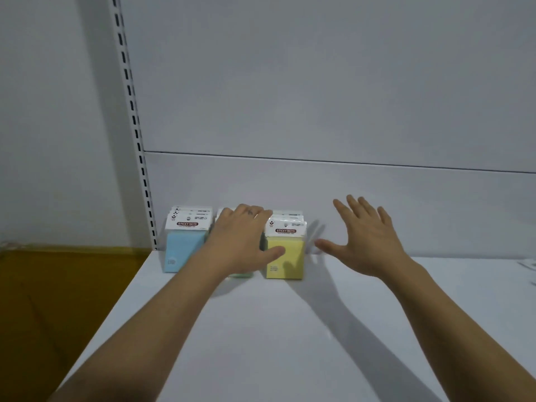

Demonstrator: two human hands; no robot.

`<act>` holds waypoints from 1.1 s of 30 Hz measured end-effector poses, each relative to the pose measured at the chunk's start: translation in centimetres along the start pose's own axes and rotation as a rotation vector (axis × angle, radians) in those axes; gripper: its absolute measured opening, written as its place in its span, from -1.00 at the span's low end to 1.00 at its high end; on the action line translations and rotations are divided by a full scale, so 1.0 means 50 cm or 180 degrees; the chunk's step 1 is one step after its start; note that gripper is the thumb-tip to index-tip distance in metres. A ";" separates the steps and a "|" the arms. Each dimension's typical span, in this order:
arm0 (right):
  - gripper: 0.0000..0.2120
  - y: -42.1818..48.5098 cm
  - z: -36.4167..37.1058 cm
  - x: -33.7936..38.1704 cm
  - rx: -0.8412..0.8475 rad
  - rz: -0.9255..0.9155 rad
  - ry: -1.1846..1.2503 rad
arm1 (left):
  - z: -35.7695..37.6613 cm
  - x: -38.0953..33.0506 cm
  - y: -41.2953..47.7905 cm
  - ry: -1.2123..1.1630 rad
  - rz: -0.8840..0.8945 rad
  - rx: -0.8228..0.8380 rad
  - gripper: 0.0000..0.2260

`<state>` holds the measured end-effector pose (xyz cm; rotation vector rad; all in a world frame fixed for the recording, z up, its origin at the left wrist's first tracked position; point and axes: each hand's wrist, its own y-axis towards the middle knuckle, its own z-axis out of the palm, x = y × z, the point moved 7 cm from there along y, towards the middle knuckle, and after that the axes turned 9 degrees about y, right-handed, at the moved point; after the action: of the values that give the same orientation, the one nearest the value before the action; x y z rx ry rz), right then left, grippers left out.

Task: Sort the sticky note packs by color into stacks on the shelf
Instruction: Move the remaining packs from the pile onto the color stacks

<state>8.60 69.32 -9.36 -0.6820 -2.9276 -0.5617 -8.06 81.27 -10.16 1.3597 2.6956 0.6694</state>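
Three stacks of sticky note packs stand in a row at the back of the white shelf [261,329]. The blue stack [183,245] is at the left and the yellow stack [285,258] at the right. Between them a green stack [242,275] is almost wholly hidden under my left hand [242,242], which rests flat on top of it, thumb reaching onto the yellow pack's face. My right hand [367,237] hovers to the right of the yellow stack with fingers spread, touching nothing.
A slotted white upright [136,126] runs up the back panel left of the blue stack. Beyond the shelf's left edge lies a brown floor [58,300]. A small printed item [530,265] shows at the far right edge.
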 end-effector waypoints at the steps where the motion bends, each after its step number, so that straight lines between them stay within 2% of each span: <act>1: -0.13 -0.003 -0.011 -0.011 0.0028 0.0018 -0.0043 | -0.005 -0.013 0.013 -0.0013 0.0054 0.0003 -0.31; 7: -0.22 -0.031 -0.071 -0.097 -0.0003 0.0239 -0.0197 | -0.020 -0.114 0.072 -0.0242 0.0326 -0.0113 -0.32; 16: -0.20 -0.113 -0.113 -0.310 -0.0034 0.0832 -0.0255 | 0.006 -0.301 0.133 -0.0553 0.0817 -0.0003 -0.34; 24: -0.12 -0.164 -0.123 -0.482 0.0013 0.1131 0.0029 | 0.010 -0.476 0.193 -0.0514 0.1097 0.0141 -0.35; 33: -0.19 -0.223 -0.146 -0.724 -0.0116 0.1452 0.0278 | 0.028 -0.732 0.272 -0.0576 0.1386 0.0259 -0.38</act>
<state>36.12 42.46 -12.14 -1.2445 -2.5583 -0.5730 24.96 60.45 -11.41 1.9495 2.3270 0.4327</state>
